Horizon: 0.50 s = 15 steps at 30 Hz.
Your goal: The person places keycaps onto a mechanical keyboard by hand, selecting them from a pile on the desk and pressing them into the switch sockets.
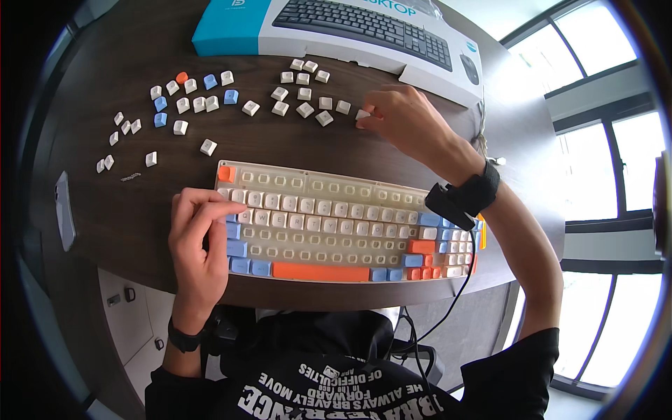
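Observation:
A partly filled keyboard [329, 246] with a cream frame lies along the near edge of the table, with white, blue and orange keycaps on it. Its top row and two lower letter rows show bare switch posts. My left hand [198, 241] rests over the keyboard's left end, fingers bent and apart, the index fingertip touching a white key in the upper letter row. Beyond the keyboard, my right hand [409, 115] pinches a white keycap [362, 115] between thumb and fingertip, at the right end of a scatter of loose white keycaps [304, 110].
More loose keycaps, white, blue [231, 96] and one orange [182, 78], lie at the far left. A keyboard-and-mouse box [364, 38] stands at the back. A phone-like slab [64, 210] sits at the left edge. A cable [483, 129] lies right of my right hand.

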{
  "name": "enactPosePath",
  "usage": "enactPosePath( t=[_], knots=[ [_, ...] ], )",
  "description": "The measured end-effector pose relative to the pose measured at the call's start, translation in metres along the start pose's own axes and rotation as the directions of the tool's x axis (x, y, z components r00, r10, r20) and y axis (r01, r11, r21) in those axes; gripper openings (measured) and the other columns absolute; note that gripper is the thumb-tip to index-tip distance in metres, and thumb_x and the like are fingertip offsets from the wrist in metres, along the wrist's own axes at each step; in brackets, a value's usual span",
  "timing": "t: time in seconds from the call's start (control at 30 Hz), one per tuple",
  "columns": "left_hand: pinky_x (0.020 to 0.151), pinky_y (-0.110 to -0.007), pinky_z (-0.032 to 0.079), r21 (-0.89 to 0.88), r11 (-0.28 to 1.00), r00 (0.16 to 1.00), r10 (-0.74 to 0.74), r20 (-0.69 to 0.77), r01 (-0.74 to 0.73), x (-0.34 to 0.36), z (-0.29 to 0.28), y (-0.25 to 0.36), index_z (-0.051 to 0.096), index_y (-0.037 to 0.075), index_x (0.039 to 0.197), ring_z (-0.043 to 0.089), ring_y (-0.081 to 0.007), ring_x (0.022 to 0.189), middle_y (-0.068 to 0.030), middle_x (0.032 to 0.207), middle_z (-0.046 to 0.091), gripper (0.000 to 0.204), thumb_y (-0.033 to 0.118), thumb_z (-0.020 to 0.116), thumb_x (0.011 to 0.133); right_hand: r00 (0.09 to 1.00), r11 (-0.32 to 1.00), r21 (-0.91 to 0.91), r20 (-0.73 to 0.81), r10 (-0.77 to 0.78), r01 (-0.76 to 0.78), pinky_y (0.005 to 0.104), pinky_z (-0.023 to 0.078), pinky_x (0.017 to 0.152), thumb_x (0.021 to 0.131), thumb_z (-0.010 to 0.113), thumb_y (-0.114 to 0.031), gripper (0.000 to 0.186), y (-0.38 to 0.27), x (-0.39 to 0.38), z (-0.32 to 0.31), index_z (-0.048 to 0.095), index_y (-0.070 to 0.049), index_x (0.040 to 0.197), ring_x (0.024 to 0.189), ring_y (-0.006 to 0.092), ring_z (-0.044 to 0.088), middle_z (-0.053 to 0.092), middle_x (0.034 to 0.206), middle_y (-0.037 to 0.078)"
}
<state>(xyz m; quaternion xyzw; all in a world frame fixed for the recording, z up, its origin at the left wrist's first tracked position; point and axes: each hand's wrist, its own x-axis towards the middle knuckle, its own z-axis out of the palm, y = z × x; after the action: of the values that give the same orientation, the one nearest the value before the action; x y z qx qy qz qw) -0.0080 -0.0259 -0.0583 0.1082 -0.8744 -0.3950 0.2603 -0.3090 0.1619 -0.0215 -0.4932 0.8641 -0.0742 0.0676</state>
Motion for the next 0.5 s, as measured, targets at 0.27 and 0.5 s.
enactPosePath(
  t=[0.27, 0.5],
  knots=[
    [0.086, -0.031, 0.047, 0.025, 0.999, 1.000, 0.025, 0.011, -0.025, 0.001, 0.001, -0.002, 0.070, -0.002, 0.100, 0.060, -0.0211, 0.095, -0.0106, 0.102, 0.059, 0.020, -0.005, 0.051, 0.098, 0.990, 0.984, 0.107, -0.035, -0.137, 0.140, 0.0479, 0.060, 0.083, 0.088, 0.069, -0.008, 0.014, 0.008, -0.043, -0.012, 0.074, -0.001, 0.099, 0.091, 0.0412, 0.072, 0.074, 0.099, 0.021],
    [0.082, -0.030, 0.046, 0.005, 1.000, 1.000, -0.002, -0.015, 0.002, -0.002, 0.002, -0.001, 0.072, 0.001, 0.101, 0.059, -0.0205, 0.098, -0.0091, 0.103, 0.060, 0.023, -0.007, 0.051, 0.097, 0.999, 0.997, 0.071, 0.027, 0.026, -0.028, 0.0493, 0.060, 0.079, 0.089, 0.079, -0.021, 0.026, -0.011, -0.048, -0.013, 0.071, 0.004, 0.090, 0.089, 0.0428, 0.072, 0.073, 0.090, 0.022]
  ],
)
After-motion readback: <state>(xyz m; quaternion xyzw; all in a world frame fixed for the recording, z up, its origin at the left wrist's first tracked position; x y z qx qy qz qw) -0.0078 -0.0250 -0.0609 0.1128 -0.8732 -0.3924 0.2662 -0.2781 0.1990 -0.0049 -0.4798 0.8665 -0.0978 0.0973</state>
